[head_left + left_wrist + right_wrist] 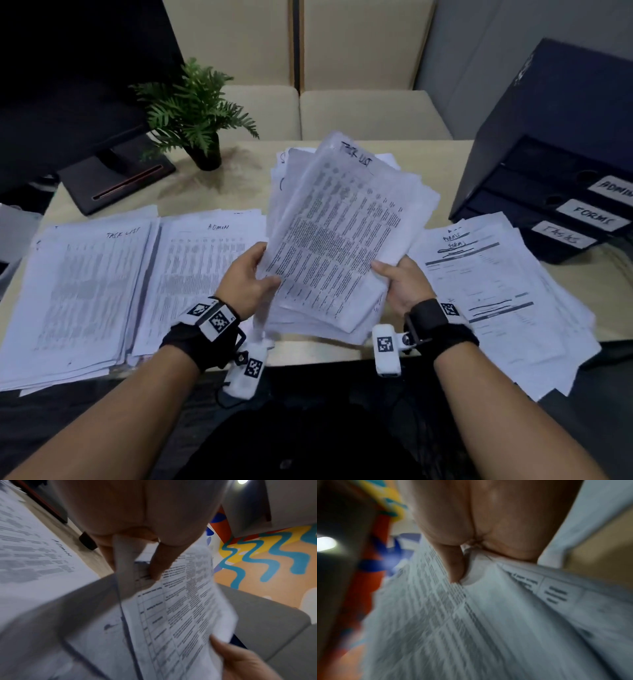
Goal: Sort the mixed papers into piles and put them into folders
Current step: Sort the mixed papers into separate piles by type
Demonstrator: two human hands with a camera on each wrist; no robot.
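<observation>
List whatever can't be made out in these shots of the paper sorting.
Top sheet: print too small in head view, motion-blurred in right wrist view.
Held stack: lower sheets hidden under it.
Top folder label: cut by head view's right edge.
Right hand fingers: behind the stack.

Dim, bluish head view, edges bowed; both wrist views motion-blurred, right worst; ceiling lamp (242, 481) glares.
</observation>
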